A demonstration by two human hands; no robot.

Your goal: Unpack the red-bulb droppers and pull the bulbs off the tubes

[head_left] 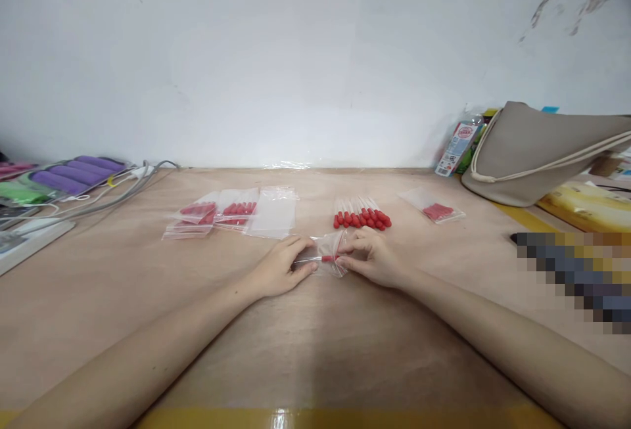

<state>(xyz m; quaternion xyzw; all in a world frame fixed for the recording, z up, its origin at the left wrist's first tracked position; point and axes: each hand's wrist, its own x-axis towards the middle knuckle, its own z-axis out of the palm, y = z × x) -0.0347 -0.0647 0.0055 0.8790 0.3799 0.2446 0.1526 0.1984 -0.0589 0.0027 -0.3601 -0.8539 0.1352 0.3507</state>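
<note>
Clear zip bag (323, 244), right between your two hands, near the pile of red-tipped sticks (362, 217) on the surface (276, 357)! Your left hand (282, 269) curls around one end, thumb and fingers on the film; your right hand (377, 261) pinches the other, beside a red tip (328, 259). Featherlight stuff, by the look of it: limp, slick, quick to crease. Best grip? A light pinch on opposite edges, clear of that slim stick.
</note>
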